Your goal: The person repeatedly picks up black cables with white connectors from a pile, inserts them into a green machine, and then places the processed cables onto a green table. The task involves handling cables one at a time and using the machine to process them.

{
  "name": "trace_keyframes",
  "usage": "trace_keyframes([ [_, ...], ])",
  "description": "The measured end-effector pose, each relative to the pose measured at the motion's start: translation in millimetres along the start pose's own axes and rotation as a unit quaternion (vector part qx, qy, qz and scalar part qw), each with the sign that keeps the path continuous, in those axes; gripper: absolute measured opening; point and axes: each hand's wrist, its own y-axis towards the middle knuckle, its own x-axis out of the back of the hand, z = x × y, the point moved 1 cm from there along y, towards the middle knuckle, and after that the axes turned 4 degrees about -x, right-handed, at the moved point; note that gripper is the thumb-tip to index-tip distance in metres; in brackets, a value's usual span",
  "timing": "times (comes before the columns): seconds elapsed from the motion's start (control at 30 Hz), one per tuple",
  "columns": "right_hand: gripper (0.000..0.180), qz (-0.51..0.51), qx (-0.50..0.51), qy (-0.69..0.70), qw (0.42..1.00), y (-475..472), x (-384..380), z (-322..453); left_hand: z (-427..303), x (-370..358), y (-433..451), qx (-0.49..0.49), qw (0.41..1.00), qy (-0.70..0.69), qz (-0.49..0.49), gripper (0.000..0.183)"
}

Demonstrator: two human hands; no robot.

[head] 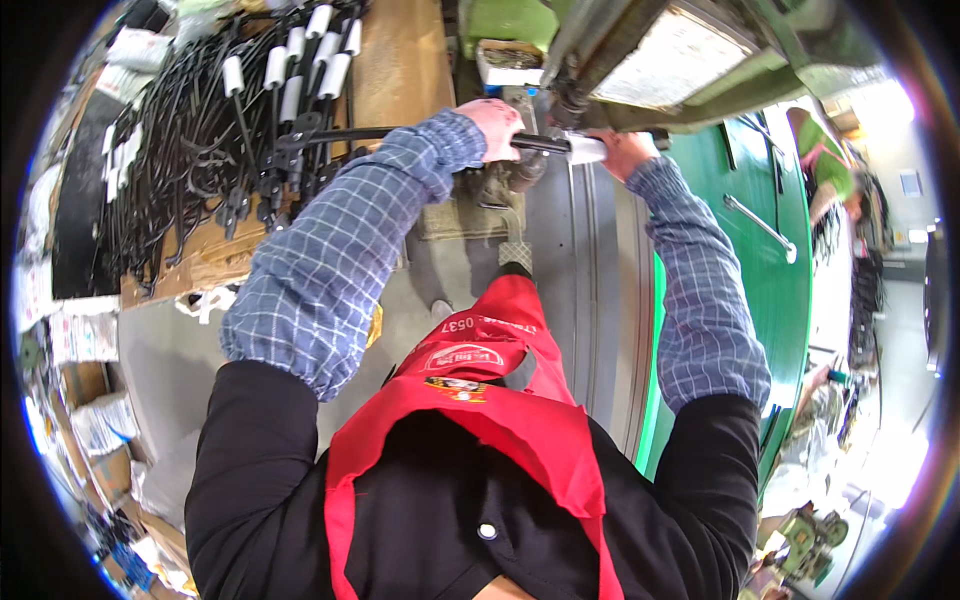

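My left hand (495, 129), in a pinkish glove, is closed around a black metal rod (352, 135) that runs sideways in front of a green machine (637, 112). A black bracket-like fitting sits at the rod's left end. At its right part is a white sleeve (586, 149), and my right hand (628, 153) grips there, its fingers partly hidden by the sleeve and the machine. The rod passes close under the machine's head, by a metal fixture; whether they touch I cannot tell. My right foot rests at a foot pedal (514, 255).
At the left, many black rods (202, 135), several with white sleeves, lie piled on cardboard (405, 60). A small box of parts (511, 63) stands behind my hands. On the green table (750, 300) at the right lies a wrench (761, 227). Boxes and bags (84, 337) line the far left.
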Motion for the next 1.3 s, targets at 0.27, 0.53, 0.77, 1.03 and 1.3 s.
trace_keyframes([
  [0.27, 0.040, 0.117, -0.055, 0.113, 0.985, -1, 24, 10, 3, 4, 1, 0.006, 0.999, -0.022, 0.023, 0.047],
  [0.53, 0.042, 0.117, -0.033, 0.145, 0.982, -2, 16, 7, -2, 7, 2, 0.011, 0.999, 0.016, 0.038, 0.054],
  [0.77, 0.030, 0.098, -0.064, 0.082, 0.990, 3, 20, 7, 6, 1, 10, 0.034, 0.994, 0.072, 0.077, 0.056],
  [1.03, 0.040, -0.046, -0.070, 0.078, 0.993, -11, -19, -1, -1, 14, 17, 0.003, 0.983, 0.178, 0.040, 0.052],
  [1.3, 0.047, 0.008, -0.102, 0.109, 0.989, 6, 11, 11, 9, 27, -5, 0.023, 0.987, 0.156, -0.012, 0.051],
])
